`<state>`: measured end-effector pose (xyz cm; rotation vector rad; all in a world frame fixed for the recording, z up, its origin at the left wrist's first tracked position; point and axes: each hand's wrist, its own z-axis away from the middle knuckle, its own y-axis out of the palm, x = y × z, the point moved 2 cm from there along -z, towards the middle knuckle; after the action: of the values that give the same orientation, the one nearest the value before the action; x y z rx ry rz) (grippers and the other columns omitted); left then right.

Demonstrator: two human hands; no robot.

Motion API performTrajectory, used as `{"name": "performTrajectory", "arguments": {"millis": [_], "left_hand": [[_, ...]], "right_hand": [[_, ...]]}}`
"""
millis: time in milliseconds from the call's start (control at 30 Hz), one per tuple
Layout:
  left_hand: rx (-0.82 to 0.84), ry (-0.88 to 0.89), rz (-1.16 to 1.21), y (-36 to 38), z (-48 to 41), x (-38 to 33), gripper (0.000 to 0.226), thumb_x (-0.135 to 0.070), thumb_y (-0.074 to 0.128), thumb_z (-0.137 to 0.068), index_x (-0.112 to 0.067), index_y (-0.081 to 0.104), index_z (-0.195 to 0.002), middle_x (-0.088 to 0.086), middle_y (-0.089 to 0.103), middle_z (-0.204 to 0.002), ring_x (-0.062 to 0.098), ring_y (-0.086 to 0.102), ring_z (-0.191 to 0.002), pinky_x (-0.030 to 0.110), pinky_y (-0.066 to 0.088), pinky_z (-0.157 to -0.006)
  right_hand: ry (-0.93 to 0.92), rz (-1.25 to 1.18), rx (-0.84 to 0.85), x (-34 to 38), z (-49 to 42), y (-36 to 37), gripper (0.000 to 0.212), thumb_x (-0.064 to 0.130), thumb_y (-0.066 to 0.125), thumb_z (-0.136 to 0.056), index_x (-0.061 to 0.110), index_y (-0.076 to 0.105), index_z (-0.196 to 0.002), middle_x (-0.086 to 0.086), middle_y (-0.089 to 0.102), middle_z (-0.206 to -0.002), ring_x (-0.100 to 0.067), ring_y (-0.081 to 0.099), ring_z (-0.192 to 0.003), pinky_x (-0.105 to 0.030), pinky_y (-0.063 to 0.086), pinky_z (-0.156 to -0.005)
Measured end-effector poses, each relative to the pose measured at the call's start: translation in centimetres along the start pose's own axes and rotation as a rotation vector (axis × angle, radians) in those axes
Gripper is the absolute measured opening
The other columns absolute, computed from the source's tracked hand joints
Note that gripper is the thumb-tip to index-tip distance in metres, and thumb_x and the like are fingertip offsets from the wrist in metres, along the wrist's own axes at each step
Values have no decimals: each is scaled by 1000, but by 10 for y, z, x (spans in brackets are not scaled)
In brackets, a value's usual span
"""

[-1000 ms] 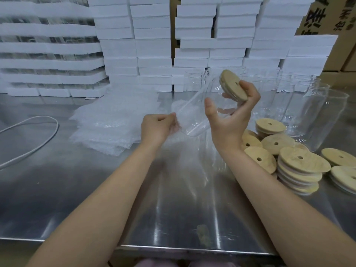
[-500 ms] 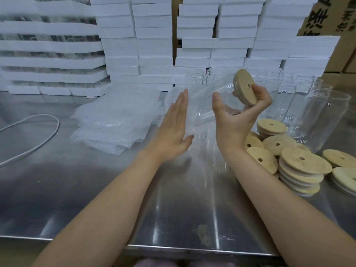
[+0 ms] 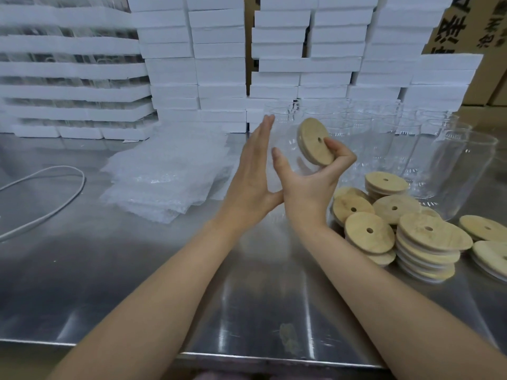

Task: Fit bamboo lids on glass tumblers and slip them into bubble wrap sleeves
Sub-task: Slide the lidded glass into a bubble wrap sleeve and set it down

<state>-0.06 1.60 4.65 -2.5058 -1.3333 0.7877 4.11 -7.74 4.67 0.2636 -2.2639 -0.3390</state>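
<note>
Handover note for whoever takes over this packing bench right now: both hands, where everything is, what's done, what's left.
Left hand: open, palm flat at the base end of the tumbler.
Right hand: grips that tumbler at its lid end, sideways in the air.
Done: the lid sits on this tumbler. I cannot tell whether a sleeve is round it.
Left: bubble wrap sleeves piled to the left, loose lids to the right, bare tumblers behind them, all on the table.

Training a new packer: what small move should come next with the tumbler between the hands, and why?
Probably press the flat left hand against the tumbler's base; the right hand grips the bamboo lid at the opposite end, so squeezing should seat it.
</note>
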Motion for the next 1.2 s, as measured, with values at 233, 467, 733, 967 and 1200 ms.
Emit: {"name": "performTrajectory", "arguments": {"millis": [233, 467, 733, 967, 1200], "left_hand": [[56, -96, -320, -17, 2, 25, 113, -32, 89, -63, -11, 21, -151, 12, 33, -150, 22, 29, -137, 44, 34, -111], [-106, -5, -519, -12, 1, 18, 104, -43, 89, -52, -10, 40, -138, 8, 56, -131, 23, 47, -119, 32, 38, -98], [-149, -178, -370, -13, 0, 9, 108, -53, 84, -56, -10, 37, -143, 3, 52, -134, 18, 46, -121, 28, 38, -95], [-176, -275, -239, -12, -2, 4, 116, -67, 70, -60, -23, 13, -151, 2, 42, -147, 12, 39, -126, 31, 38, -99], [-154, -420, 47, -13, 0, 13, 114, -60, 81, -61, -44, 6, -145, -14, 39, -145, 5, 41, -130, 28, 41, -101]], "right_hand": [[2, -58, -38, 7, -12, -8, 67, 26, 81, -69, 15, 34, -116, -7, 44, -123, -26, 52, -117, -47, 48, -99], [15, 51, 151, -5, -3, -3, 65, 39, 80, -65, 20, 37, -111, 11, 46, -116, -5, 53, -112, -23, 43, -101], [-128, 115, 367, 0, 1, -3, 43, 45, 55, -80, 26, 42, -116, 1, 48, -124, -19, 49, -123, -43, 40, -108], [-490, 143, 273, 13, -8, -6, 14, -4, 74, -79, -2, 68, -92, -22, 41, -124, -29, 51, -112, -37, 44, -100], [-641, 32, 218, 27, -14, -5, 19, 6, 63, -87, 9, 56, -105, -20, 39, -123, -14, 51, -111, -28, 43, -94]]}}
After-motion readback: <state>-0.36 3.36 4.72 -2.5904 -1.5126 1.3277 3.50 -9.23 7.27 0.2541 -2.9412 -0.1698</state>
